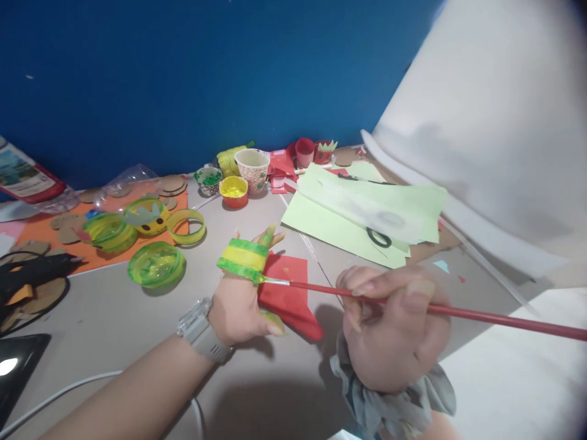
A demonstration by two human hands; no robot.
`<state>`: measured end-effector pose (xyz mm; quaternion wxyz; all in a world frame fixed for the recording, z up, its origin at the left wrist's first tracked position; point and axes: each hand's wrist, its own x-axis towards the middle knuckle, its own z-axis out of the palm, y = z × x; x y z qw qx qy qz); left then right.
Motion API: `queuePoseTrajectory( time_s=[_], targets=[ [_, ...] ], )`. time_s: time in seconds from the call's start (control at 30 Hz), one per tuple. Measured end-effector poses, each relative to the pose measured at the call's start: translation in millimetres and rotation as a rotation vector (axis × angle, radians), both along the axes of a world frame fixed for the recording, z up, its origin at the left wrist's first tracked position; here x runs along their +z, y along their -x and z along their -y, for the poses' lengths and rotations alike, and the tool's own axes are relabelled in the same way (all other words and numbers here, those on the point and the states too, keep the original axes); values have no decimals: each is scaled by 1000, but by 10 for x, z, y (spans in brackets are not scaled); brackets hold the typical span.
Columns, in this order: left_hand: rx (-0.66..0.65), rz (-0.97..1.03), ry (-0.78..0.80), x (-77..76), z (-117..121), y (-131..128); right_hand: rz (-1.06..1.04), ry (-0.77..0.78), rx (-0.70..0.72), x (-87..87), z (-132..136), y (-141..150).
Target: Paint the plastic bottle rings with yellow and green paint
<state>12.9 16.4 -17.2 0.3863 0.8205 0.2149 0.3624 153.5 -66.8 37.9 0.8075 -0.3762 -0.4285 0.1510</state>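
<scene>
My left hand (236, 305), with a grey watch on its wrist, wears a ring painted yellow with green edges (245, 256) around its fingers. The fingers reach through and spread beyond the ring, holding it from inside; paint marks the fingertips and thumb. Pinched in my right hand (397, 324) is a long red paintbrush (321, 288). Its tip touches the ring's lower green edge. Under and beside the left hand lies a red paper piece (293, 287). Yellow paint fills a small red cup (233, 191), and green paint sits in a patterned cup (209, 179).
Several green-yellow rings stand at left, including one painted ring (156, 264) close to my left forearm. Light green paper sheets (362, 211) with scissors (378, 237) lie at right. Behind are a paper cup (252, 168) and a blue wall (206, 79). A white cable (68, 388) crosses the front left.
</scene>
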Motion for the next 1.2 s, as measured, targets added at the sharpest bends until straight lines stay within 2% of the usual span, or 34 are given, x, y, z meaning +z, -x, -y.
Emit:
queuePoseTrajectory(
  time_s=[0.1, 0.27, 0.47, 0.6, 0.8, 0.97, 1.03, 1.2],
  targets=[
    [-17, 13, 60, -10, 2, 6, -9, -26, -22, 5, -13, 4],
    [-5, -10, 14, -12, -1, 15, 73, -49, 57, -21, -18, -3],
    [7, 18, 20, 10, 14, 3, 29, -16, 7, -7, 3, -12],
    [-10, -57, -42, 3, 8, -2, 69, -33, 61, -24, -1, -4],
    [25, 11, 32, 34, 19, -9, 28, -23, 26, -13, -17, -9],
    [-18, -57, -66, 63, 13, -30, 46, -54, 76, -22, -21, 13],
    [-4, -72, -70, 64, 7, -27, 53, -27, 96, -38, -13, 9],
    [50, -98, -5, 57, 21, 1, 6, -21, 42, -27, 2, 0]
  ],
)
